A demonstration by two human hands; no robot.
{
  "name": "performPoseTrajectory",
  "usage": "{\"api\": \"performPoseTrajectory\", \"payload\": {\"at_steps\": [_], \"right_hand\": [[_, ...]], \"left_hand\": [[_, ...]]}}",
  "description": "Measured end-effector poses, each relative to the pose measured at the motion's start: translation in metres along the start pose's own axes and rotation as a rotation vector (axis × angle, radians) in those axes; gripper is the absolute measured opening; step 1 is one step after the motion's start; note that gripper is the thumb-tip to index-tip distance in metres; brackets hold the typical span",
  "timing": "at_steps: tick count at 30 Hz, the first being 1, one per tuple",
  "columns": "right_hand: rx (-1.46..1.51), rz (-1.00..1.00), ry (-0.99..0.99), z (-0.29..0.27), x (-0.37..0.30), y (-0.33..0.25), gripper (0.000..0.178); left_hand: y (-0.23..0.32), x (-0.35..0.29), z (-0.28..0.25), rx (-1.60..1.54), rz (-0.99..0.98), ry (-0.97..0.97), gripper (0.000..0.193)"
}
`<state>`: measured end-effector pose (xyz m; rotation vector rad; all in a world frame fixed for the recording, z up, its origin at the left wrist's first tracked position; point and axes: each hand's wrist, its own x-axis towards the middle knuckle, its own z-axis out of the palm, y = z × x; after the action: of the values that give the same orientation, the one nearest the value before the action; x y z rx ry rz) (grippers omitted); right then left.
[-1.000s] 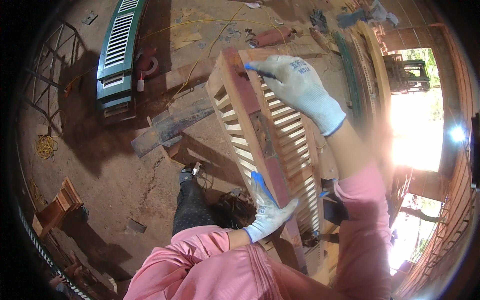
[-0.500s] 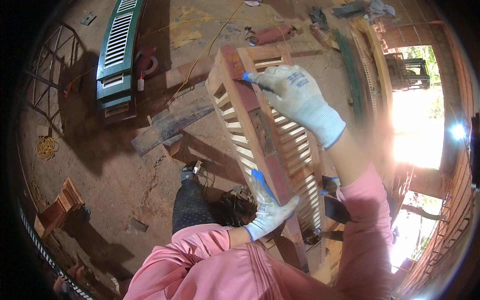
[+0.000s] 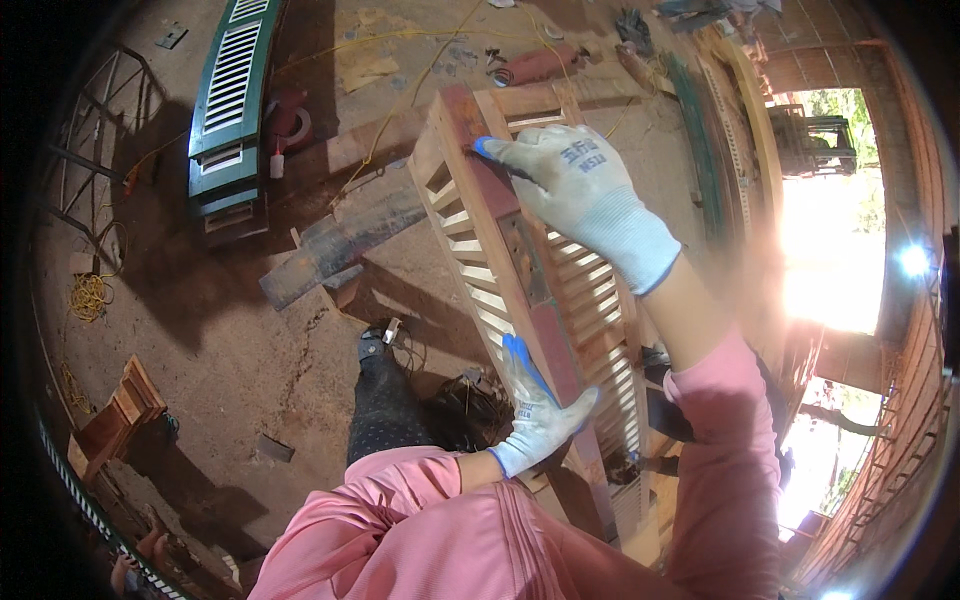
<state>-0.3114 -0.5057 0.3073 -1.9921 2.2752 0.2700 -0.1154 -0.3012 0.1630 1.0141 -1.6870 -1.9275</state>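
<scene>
Two unpainted wooden louvered panels stand side by side in front of me, a left one (image 3: 480, 265) and a right one (image 3: 602, 320). Between them runs a strip with maroon sections (image 3: 556, 345) and a dark plate. My right hand (image 3: 575, 180), in a white glove with blue fingertips, rests near their far end with its fingers curled down. Whatever lies under those fingers is hidden. Nearer to me, my left hand (image 3: 545, 420), gloved alike, lies on the left panel's frame, fingers stretched and thumb apart.
Green louvered panels (image 3: 228, 110) lie at the far left beside a roll of tape (image 3: 297, 127) and a small white bottle (image 3: 277, 163). A dark board (image 3: 335, 250) juts out left of the panels. Yellow cord (image 3: 90, 297) lies coiled on the floor. Long timbers (image 3: 745, 130) stand at the right.
My right hand has slid slightly to the left and away from me along the frame. My left hand stays in the same place on the panel. The whole view has shifted a little.
</scene>
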Motion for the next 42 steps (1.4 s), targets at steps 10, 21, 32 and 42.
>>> {"api": "performPoseTrajectory", "payload": {"at_steps": [10,21,32,42], "right_hand": [[0.079,0.056,0.219,0.012,0.036,0.027,0.038],[-0.135,-0.002,-0.026,0.011,0.002,0.004,0.04],[0.295,0.07,0.232,0.012,-0.031,0.018,0.034],[2.059,0.538,0.283,0.002,-0.13,-0.021,0.048]], "left_hand": [[0.001,-0.001,-0.001,-0.032,0.016,-0.022,0.137],[0.001,-0.001,0.0,-0.049,0.003,-0.022,0.139],[0.005,-0.001,-0.003,0.005,-0.038,-0.049,0.139],[0.011,0.001,-0.01,-0.026,-0.07,-0.111,0.139]]}}
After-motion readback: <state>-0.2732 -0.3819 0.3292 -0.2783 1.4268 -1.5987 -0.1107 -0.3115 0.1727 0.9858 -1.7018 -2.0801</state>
